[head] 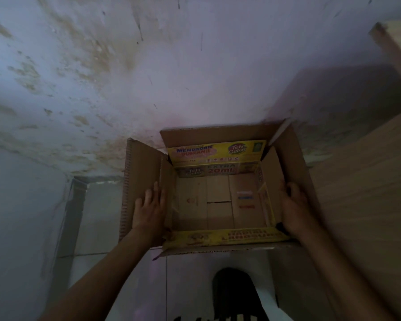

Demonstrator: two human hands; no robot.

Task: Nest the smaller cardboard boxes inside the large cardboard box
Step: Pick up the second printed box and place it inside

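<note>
Corrugated large cardboard box [220,200] sits open; left hand [149,210] flat, fingers together, on side flap; right hand [295,208] grips opposite wall.

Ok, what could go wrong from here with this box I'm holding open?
The yellow printed inner flaps lean into the opening of the large cardboard box, so a smaller box may catch on them. The left hand and right hand only press the side flaps, which could spring back. It's dim, so misjudging the fit is possible.

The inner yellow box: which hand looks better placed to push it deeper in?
Probably the right hand: it reaches over the yellow box's side wall, while the left hand lies flat on the large cardboard box's outer flap.
</note>
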